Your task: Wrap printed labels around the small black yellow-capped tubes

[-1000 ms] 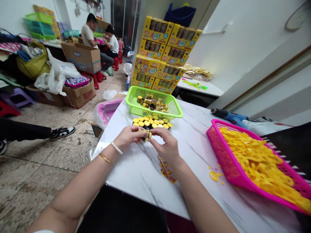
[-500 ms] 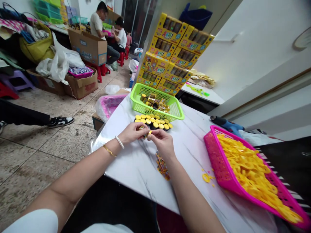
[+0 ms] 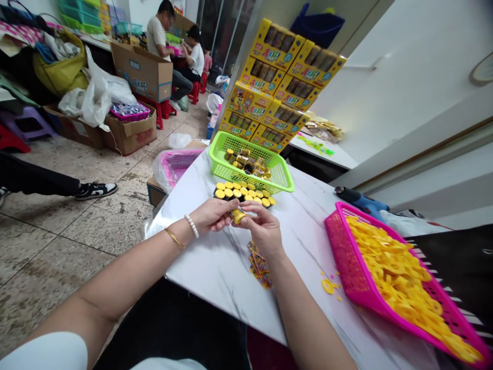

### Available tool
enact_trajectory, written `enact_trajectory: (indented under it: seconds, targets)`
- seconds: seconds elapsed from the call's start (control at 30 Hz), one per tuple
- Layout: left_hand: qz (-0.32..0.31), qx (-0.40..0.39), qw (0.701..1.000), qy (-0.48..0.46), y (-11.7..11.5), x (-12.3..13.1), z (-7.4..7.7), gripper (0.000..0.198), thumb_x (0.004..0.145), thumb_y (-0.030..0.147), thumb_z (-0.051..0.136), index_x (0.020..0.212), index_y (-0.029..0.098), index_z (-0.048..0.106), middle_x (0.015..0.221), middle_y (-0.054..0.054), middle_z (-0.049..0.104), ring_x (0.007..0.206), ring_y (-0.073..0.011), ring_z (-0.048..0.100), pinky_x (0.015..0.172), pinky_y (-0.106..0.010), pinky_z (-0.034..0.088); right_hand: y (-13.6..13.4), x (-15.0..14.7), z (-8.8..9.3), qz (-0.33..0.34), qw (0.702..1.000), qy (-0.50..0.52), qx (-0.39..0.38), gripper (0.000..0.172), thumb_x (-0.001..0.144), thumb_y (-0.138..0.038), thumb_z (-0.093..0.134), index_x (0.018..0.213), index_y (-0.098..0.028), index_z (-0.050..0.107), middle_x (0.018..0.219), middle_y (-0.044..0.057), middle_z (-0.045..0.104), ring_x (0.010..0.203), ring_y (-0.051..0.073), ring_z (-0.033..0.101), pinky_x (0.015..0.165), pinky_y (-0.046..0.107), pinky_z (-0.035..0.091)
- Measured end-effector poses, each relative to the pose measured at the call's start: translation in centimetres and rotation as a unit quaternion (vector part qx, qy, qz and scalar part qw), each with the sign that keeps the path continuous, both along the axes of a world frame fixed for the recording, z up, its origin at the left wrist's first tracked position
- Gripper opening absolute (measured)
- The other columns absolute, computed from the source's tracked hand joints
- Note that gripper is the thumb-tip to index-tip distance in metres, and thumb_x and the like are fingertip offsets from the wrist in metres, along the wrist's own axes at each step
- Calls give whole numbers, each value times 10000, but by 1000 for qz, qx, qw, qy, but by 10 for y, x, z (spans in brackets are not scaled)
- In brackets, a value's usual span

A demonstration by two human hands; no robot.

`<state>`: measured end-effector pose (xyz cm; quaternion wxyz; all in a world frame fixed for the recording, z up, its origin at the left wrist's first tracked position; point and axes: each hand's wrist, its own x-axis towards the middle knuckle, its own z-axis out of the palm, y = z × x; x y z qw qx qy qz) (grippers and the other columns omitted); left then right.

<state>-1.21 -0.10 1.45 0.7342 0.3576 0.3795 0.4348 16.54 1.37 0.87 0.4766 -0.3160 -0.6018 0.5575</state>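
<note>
The left hand (image 3: 215, 215) and right hand (image 3: 265, 226) pinch a small yellow cylinder (image 3: 238, 216) in a nearly closed grip, yellow-capped containers (image 3: 237, 193) standing at its twelve o'clock.

White table (image 3: 215, 275), grey veining. Just beyond left hand (image 3: 212, 214) and right hand (image 3: 265, 230): rows of yellow-capped cylinders (image 3: 243, 192), upright; green basket (image 3: 221, 167) behind those. Left of right wrist: patterned pieces (image 3: 260, 267), heaped. Right of right hand: yellow ring (image 3: 328, 287), loose bits (image 3: 339, 298), pink basket (image 3: 342, 252)
</note>
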Motion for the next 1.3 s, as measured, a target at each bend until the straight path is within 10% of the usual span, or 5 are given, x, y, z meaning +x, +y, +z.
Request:
enact_trajectory:
  seconds: [0.33, 0.53, 0.73, 1.03, 1.3]
  targets:
    - [40, -34, 999, -14, 2, 1, 7, 409, 987, 485, 535, 763, 144, 563, 481, 8, 592, 285, -50, 419, 295, -160, 235, 10, -11, 0, -83, 996, 19, 9, 218, 689, -343, 872, 841, -226, 770, 999, 37, 677, 857, 200, 704, 701, 394, 674]
    - [205, -36, 978, -6, 6, -4, 9, 276, 1004, 349, 537, 802, 163, 519, 486, 29, 582, 300, -49, 413, 309, -163, 223, 67, -3, 38, -162, 978, -125, 47, 846, 648, -407, 843, 1418, -302, 509, 1200, 63, 640, 739, 184, 714, 649, 371, 647]
    - [229, 21, 973, 19, 3, -3, 8, 200, 937, 202, 587, 747, 141, 572, 471, 52, 544, 307, -43, 386, 316, -168, 213, 20, -11, 2, -96, 872, -408, 252, 259, 841, -371, 676, 1013, -184, 730, 968, 89, 717, 812, 212, 671, 800, 375, 561]
    - [359, 75, 922, 123, 21, -14, -6, 115, 765, 224, 698, 764, 145, 614, 528, 43, 588, 407, -64, 461, 410, -175, 319, 9, 0, 1, -113, 817, -489, 283, 272, 810, -224, 620, 1043, -193, 756, 939, 76, 622, 796, 189, 608, 751, 301, 497]
    - [260, 133, 937, 193, 18, -3, -15, 214, 707, 351, 714, 708, 158, 621, 482, 37, 555, 384, -72, 420, 391, -194, 287, 0, 31, 24, -112, 802, -559, 181, 531, 815, -364, 766, 1308, -213, 641, 1031, 58, 716, 818, 189, 645, 742, 291, 473]
